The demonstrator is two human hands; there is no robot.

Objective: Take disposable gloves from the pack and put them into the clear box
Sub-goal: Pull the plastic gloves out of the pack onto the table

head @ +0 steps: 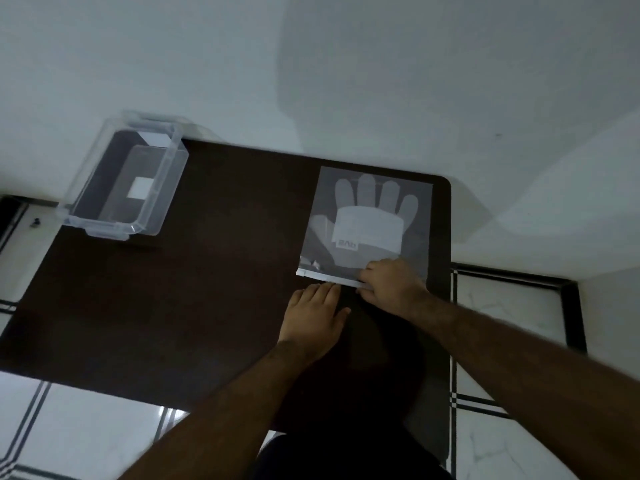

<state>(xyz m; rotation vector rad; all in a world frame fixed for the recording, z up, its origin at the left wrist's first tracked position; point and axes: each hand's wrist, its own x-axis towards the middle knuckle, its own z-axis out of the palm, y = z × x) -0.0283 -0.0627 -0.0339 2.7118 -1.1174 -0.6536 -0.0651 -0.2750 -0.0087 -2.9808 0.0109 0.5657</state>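
A flat clear pack of disposable gloves (pixel 370 216) lies on the dark table (pixel 214 271) at its far right, with a glove outline and a white label showing through. My right hand (pixel 393 287) grips the pack's near right corner at the white seal strip (pixel 329 277). My left hand (pixel 315 315) rests flat on the table just below that strip, its fingertips close to the edge of the pack. The clear box (pixel 124 181) stands open at the table's far left corner, with a white label on its wall.
A white wall rises right behind the table. Pale floor tiles with dark lines show to the left, right and near side of the table. The table's right edge runs close beside the pack.
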